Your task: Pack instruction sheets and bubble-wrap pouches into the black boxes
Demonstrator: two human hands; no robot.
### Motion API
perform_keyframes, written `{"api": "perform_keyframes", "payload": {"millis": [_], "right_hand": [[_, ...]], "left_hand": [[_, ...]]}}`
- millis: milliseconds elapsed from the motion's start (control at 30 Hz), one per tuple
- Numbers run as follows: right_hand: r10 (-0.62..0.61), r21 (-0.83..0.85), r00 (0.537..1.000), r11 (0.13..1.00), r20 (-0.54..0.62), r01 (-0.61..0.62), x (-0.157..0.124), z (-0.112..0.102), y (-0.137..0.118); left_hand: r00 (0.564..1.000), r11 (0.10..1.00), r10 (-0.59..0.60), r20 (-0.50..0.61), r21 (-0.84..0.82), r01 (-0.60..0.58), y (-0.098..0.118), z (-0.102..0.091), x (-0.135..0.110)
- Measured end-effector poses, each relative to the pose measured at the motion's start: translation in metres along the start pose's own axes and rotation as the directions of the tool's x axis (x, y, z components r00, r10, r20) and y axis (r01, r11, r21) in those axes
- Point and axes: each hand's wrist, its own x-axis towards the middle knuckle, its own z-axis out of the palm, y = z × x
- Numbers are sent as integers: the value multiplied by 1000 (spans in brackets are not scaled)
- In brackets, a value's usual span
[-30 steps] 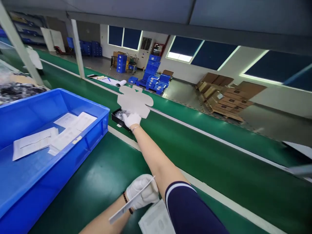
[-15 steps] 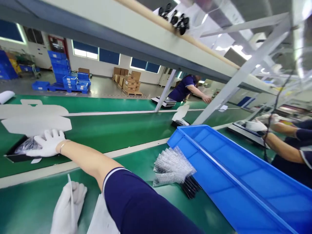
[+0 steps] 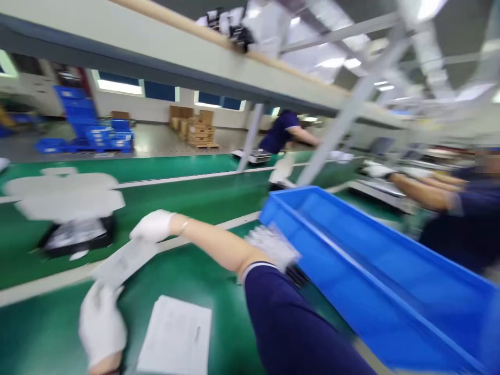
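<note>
Right hand (image 3: 152, 225) lifted off black box (image 3: 76, 235), grip unclear, left hand (image 3: 101, 325) gripping white card (image 3: 125, 262) above green belt (image 3: 50, 323)

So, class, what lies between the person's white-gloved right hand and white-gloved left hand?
In the head view, a long flat pale card strip spans the gap between the white-gloved right hand and the white-gloved left hand, its ends reaching both; blur hides the detail.

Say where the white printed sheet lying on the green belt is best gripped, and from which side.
Probably pinch the white printed sheet at its corner nearest the gloved left hand, coming from above on that side. It lies thin and flat on the green belt, with no raised edge, so a corner should lift easiest.
</note>
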Motion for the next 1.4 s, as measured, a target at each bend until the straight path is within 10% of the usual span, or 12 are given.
{"api": "perform_keyframes", "payload": {"millis": [167,333,600,767,967,1100,1233,1400], "right_hand": [[323,60,806,939,-496,-340,62,-31,33],[413,106,797,906,-441,-410,146,-37,35],[502,128,766,859,-401,-496,161,-12,31],[493,141,753,864,-436,-484,110,10,18],[334,233,942,917,-12,-322,-40,108,-61],[445,507,884,734,145,-452,-106,158,-88],[571,796,819,474,47,-376,-121,169,-71],[511,890,857,415,-59,-187,-120,158,-79]], "left_hand": [[994,955,8,111,-295,25,0,18,2],[994,934,-20,103,-353,55,-12,22,5],[987,924,-39,156,-371,95,-10,23,4],[988,934,-7,157,-351,62,-10,21,2],[979,961,36,202,-275,21,-8,17,3],[950,976,50,308,-217,19,-10,16,3],[855,989,135,502,-122,-84,-4,13,-3],[647,944,297,702,-114,-309,14,11,-31]]}}
